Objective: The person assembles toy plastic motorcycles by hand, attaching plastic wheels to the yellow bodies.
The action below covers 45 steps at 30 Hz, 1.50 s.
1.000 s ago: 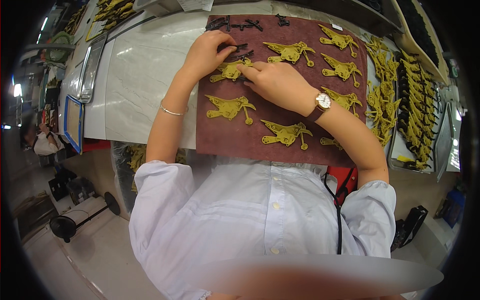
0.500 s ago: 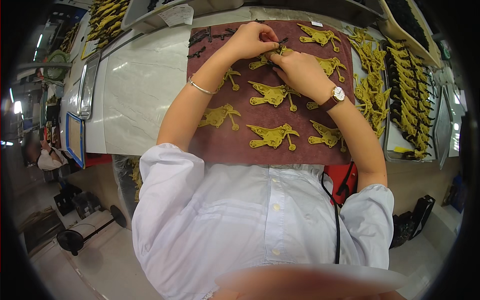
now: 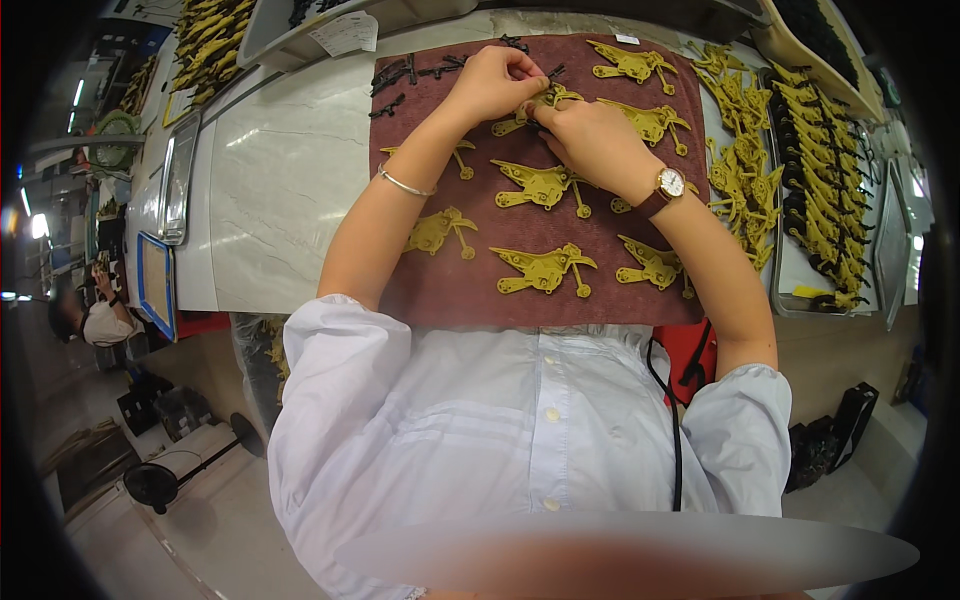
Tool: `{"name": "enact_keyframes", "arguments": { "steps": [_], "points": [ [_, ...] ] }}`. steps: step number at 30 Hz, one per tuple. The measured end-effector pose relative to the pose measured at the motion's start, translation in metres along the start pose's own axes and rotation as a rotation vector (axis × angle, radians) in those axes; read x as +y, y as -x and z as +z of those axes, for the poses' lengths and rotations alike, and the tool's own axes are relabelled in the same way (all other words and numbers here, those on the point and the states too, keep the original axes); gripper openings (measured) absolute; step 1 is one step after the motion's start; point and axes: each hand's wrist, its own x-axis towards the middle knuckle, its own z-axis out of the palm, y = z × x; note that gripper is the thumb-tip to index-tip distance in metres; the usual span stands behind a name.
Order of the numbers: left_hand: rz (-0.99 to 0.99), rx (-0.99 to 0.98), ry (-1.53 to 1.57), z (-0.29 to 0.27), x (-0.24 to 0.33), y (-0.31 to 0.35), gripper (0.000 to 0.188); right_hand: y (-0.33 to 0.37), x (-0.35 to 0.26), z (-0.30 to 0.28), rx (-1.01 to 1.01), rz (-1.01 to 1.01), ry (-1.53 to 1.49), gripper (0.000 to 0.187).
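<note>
My left hand [image 3: 493, 88] is closed in a pinch at the upper end of a yellow-green molded part [image 3: 512, 126] on the brown cloth. Close against it, my right hand [image 3: 600, 138] has its fingers and thumb bent round the same part. A small black piece [image 3: 556, 74] shows just beyond the fingertips; I cannot tell which hand grips it. Similar yellow-green molded parts lie in rows on the cloth, among them one below my hands [image 3: 540, 186] and one at the top right [image 3: 634, 62]. Small black parts [image 3: 408, 72] lie left of my left hand.
The brown cloth [image 3: 450, 290] covers part of a marble-patterned table [image 3: 275, 190]. To the right, yellow-green parts are heaped [image 3: 738, 130] beside a tray with parts bearing black pieces [image 3: 825, 190]. Grey bins [image 3: 420, 20] stand at the back. A co-worker [image 3: 105, 315] sits at far left.
My hands stay together at the same part, with only small finger movement. The whole view shifts slightly. At far left the co-worker's arm has moved.
</note>
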Motion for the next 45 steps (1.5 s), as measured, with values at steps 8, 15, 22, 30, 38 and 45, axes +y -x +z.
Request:
{"name": "enact_keyframes", "arguments": {
  "steps": [8,15,22,30,38,45],
  "points": [
    [-0.023,-0.042,-0.195,-0.005,0.011,-0.01,0.023,-0.002,0.001,0.004,0.004,-0.022,0.057,0.033],
    [0.048,-0.033,-0.286,-0.005,0.001,-0.02,0.03,0.001,0.0,-0.008,-0.075,-0.029,0.035,0.038],
    [0.193,0.059,0.156,-0.023,0.049,0.056,0.026,0.005,0.017,-0.019,0.221,-0.197,-0.313,0.029],
    [0.021,0.216,0.641,-0.006,0.049,0.133,0.022,0.022,-0.046,-0.029,0.055,0.029,-0.795,0.032],
    [0.009,0.297,0.811,-0.004,0.049,0.185,0.024,0.042,-0.069,-0.02,-0.265,0.239,-1.306,0.03],
    [0.041,0.479,0.832,-0.002,0.049,0.198,0.025,0.036,-0.07,-0.014,-0.172,0.25,-1.5,0.029]
  ]
}}
